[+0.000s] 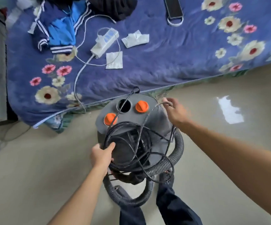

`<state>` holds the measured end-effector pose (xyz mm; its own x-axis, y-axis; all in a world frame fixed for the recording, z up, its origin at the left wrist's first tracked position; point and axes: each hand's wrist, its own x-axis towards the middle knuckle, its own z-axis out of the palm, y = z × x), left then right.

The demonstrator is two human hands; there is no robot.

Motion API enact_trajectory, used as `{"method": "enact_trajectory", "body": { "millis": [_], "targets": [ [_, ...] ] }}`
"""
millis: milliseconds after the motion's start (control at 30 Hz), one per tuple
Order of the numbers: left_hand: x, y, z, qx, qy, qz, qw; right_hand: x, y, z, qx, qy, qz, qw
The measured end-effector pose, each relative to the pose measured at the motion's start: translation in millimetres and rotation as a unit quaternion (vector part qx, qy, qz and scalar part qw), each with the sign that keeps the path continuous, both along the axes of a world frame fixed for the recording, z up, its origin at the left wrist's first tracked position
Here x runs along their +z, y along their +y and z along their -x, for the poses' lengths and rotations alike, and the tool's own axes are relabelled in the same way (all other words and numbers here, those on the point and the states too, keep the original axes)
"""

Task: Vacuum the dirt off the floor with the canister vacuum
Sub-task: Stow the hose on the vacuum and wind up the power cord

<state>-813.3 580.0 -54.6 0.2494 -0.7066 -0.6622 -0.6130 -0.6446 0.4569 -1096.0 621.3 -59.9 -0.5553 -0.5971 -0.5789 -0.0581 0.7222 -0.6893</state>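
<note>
Glossy beige tile floor point(34, 168) runs up to a bed point(147, 70) under a blue floral cover. The canister vacuum point(157, 117) stands just ahead of the person's legs, its ribbed hose point(164, 164) looped round it. The black power cord point(113, 132) on top lies in crossed loops, so a hard pull could knot it or tip the vacuum. At the vacuum's near-left rim the left hand point(101, 155) grips the coil. At its far right, the right hand point(175, 111) curls round one loose strand.
</note>
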Motion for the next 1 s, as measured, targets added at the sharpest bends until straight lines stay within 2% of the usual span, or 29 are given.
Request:
{"method": "enact_trajectory", "body": {
  "millis": [67,133,233,300,400,567,767,1000],
  "targets": [
    [-14.5,5.3,-2.3,-0.01,-0.087,0.048,0.995,-5.6,-36.5,-16.6,0.099,0.044,0.01,0.994],
    [-28.0,11.9,-1.6,0.028,-0.103,0.068,0.992,-11.5,-59.4,-31.1,0.18,0.12,-0.011,0.976],
    [-47.9,25.2,-4.6,0.1,-0.016,0.045,0.994,-20.3,-68.7,-40.2,0.2,0.211,-0.023,0.956],
    [-56.0,33.2,-9.1,0.111,0.039,0.042,0.992,-21.8,-69.1,-43.8,0.196,0.224,-0.023,0.955],
    [-61.9,32.9,-21.8,0.091,0.068,0.08,0.99,-21.9,-67.9,-53.5,0.176,0.235,-0.031,0.956],
    [-66.0,15.4,-74.1,0.04,0.079,0.084,0.993,-17.3,-49.4,-102.5,0.118,0.223,-0.065,0.965],
    [-58.0,-27.2,-155.8,0.008,-0.012,0.105,0.994,-22.3,-21.4,-209.8,0.015,0.195,-0.091,0.977],
    [-20.4,-54.3,-252.7,0.032,-0.114,0.201,0.972,-22.8,-13.4,-361.9,-0.049,0.103,-0.093,0.989]
  ]
}}
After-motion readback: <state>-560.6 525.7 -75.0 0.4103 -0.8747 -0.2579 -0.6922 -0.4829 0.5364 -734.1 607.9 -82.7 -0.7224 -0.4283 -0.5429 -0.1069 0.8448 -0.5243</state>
